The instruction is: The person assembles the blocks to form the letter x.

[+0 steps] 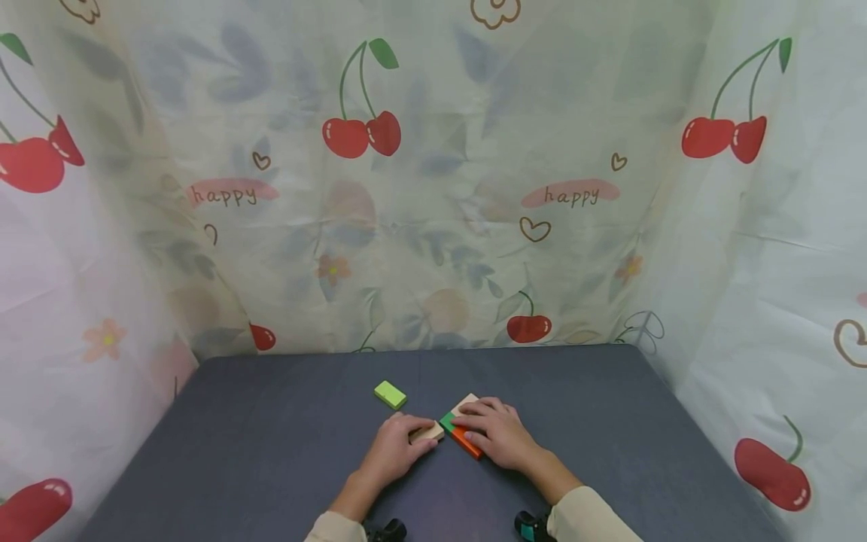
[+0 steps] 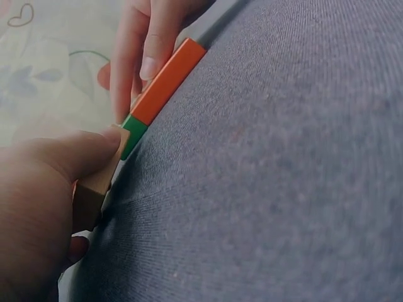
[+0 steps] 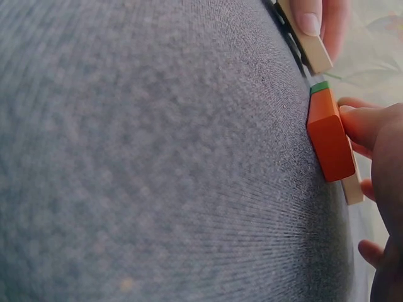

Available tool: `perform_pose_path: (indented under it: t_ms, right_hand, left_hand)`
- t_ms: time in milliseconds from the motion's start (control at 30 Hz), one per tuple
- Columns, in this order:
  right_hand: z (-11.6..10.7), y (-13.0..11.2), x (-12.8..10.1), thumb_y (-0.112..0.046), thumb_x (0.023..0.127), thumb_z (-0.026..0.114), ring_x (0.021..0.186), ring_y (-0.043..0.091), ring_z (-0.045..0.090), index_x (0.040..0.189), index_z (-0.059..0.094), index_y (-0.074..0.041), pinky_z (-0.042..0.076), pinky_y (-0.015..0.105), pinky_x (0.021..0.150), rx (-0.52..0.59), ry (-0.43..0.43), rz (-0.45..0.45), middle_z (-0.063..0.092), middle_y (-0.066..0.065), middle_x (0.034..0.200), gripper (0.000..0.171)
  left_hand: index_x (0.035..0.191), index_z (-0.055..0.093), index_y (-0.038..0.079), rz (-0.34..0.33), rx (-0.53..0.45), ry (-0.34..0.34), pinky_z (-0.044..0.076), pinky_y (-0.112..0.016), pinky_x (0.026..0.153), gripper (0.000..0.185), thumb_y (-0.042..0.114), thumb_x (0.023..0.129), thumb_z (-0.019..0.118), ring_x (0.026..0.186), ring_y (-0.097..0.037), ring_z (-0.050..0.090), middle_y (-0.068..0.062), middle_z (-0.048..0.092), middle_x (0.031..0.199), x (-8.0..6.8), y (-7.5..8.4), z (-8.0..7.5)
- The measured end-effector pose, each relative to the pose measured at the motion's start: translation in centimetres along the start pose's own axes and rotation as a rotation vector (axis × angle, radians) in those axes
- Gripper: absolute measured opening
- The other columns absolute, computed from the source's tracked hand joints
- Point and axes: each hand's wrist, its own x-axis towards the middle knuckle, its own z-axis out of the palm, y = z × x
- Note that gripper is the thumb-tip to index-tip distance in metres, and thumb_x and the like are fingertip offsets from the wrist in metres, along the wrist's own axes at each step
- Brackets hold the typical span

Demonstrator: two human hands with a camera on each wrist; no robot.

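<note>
1. A person's two hands rest near the front middle of a dark grey cloth-covered table (image 1: 271, 452), with a small cluster of flat rectangular blocks between them.
2. The left hand (image 1: 396, 452) grips a plain wooden block (image 1: 428, 432); the left wrist view shows the thumb curled over its top edge and the block's pale, unpainted end face (image 2: 94, 189).
3. The block is light tan with squared edges and lies flat on the table, its inner end just beside the coloured blocks.
4. The right hand (image 1: 497, 433) lies over the other blocks, fingers bent down onto them. In the right wrist view a fingertip presses the top of the orange block (image 3: 330, 135), so this hand holds that block in place.
5. The orange block (image 1: 467, 443) is a bright, smooth, painted slab, longer than it is wide, and runs diagonally toward the person.
6. A green block (image 1: 448, 421) touches the far end of the orange one; only a short stretch of its darker green shows in the head view, and a thin strip in the wrist views (image 2: 133, 133).
7. Another plain wooden block (image 1: 466, 403) sticks out from under the right fingers on the far side.
8. A lime-green block (image 1: 390, 394) lies alone, apart from the cluster, farther back and to the left.
9. A cherry-printed curtain (image 1: 433, 188) encloses the table on three sides.
</note>
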Motion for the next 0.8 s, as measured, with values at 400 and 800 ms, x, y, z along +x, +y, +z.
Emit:
perform_pose_path:
  t_ms: [400,800]
  right_hand:
    - [-0.1,-0.1,-0.1,-0.032,0.099,0.055,0.129,0.026,0.038,0.133,0.061,-0.033,0.029,0.061,0.1,0.012,-0.006,0.002,0.052,-0.005,0.139,0.034]
    - [-0.1,0.0,-0.1,-0.031,0.1,0.055,0.129,0.026,0.038,0.133,0.062,-0.032,0.029,0.062,0.1,0.024,0.001,-0.009,0.052,-0.005,0.138,0.034]
  left_hand:
    - [0.11,0.075,0.015,-0.032,0.004,-0.028,0.047,-0.032,0.072,0.03,0.032,0.085,0.076,0.09,-0.014,0.059,0.002,0.07,0.104,0.3,0.7,0.0]
    - [0.106,0.075,0.017,-0.064,0.019,0.026,0.048,-0.039,0.079,0.028,0.031,0.083,0.079,0.093,-0.016,0.06,0.004,0.068,0.101,0.2,1.2,0.9]
